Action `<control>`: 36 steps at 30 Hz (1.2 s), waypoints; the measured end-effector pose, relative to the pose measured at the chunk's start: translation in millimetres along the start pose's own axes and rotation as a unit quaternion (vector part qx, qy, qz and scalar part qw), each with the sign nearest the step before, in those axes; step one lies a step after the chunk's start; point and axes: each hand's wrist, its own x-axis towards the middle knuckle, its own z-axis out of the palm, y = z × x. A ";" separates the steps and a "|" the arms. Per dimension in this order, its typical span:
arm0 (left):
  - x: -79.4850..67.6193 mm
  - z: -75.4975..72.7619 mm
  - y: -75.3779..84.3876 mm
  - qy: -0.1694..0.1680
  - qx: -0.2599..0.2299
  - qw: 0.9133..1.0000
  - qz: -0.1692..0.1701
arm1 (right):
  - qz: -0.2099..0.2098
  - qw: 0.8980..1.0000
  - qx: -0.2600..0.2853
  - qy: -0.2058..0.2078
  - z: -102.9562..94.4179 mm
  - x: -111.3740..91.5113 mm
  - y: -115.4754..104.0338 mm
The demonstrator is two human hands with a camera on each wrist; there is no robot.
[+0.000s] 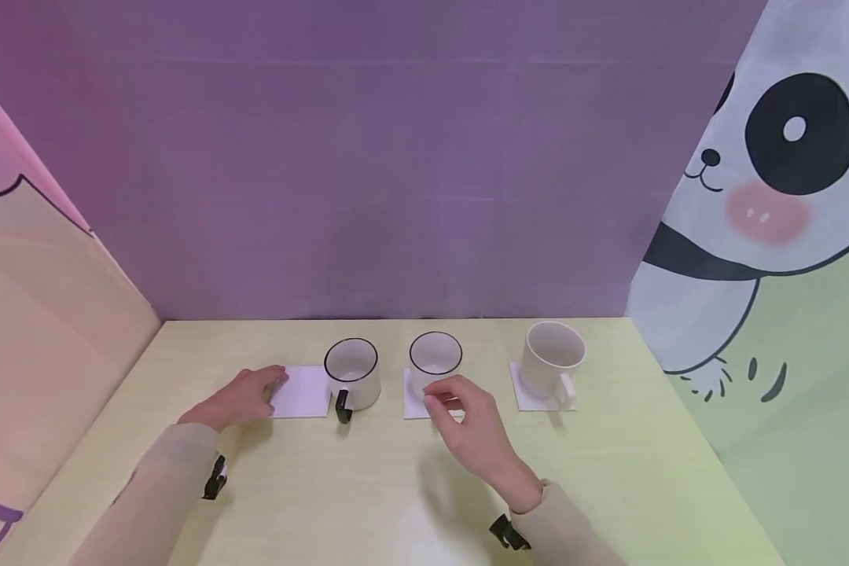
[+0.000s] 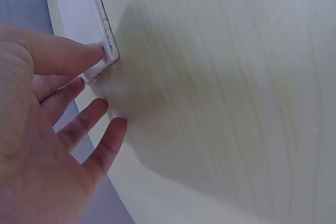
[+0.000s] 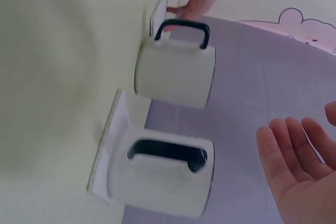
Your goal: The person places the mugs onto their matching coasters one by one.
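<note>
My left hand (image 1: 239, 399) grips the left edge of a square white coaster (image 1: 301, 391) between thumb and fingers; in the left wrist view the thumb is at a corner of the coaster (image 2: 81, 14). Right beside that coaster stands a white mug (image 1: 362, 391) with a black rim and handle, on the bare table. A second black-rimmed mug (image 1: 435, 354) sits on a middle coaster (image 1: 413, 406). My right hand (image 1: 474, 428) hovers in front of this mug, fingers loosely bent, holding nothing. The right wrist view shows a gap between the hand (image 3: 302, 166) and that mug (image 3: 157, 182).
A plain white mug (image 1: 546, 369) stands on a third coaster (image 1: 528, 404) at the right, its handle towards me. The pale wooden table (image 1: 339, 495) ends at a purple backdrop (image 1: 396, 173). Printed cloth walls flank it, a panda (image 1: 771, 220) on the right.
</note>
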 end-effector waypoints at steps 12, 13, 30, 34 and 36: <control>2.8 -1.7 2.7 -0.010 -0.018 1.000 -0.005 | 0.045 0.998 0.037 -0.026 42.5 2.0 -3.8; 3.3 -2.6 2.8 -0.012 -0.017 1.000 -0.009 | 0.050 0.998 0.040 -0.027 46.1 2.9 -3.6; 3.1 -2.1 -1.0 -0.021 -0.030 0.999 -0.027 | 0.173 0.983 0.023 -0.057 97.5 15.6 9.2; 0.9 -0.9 -1.9 -0.017 -0.020 0.999 -0.029 | 0.177 0.982 0.018 -0.061 107.7 18.6 12.6; 0.2 -0.8 -2.1 -0.017 -0.018 0.999 -0.029 | 0.181 0.981 0.023 -0.060 111.6 20.1 13.8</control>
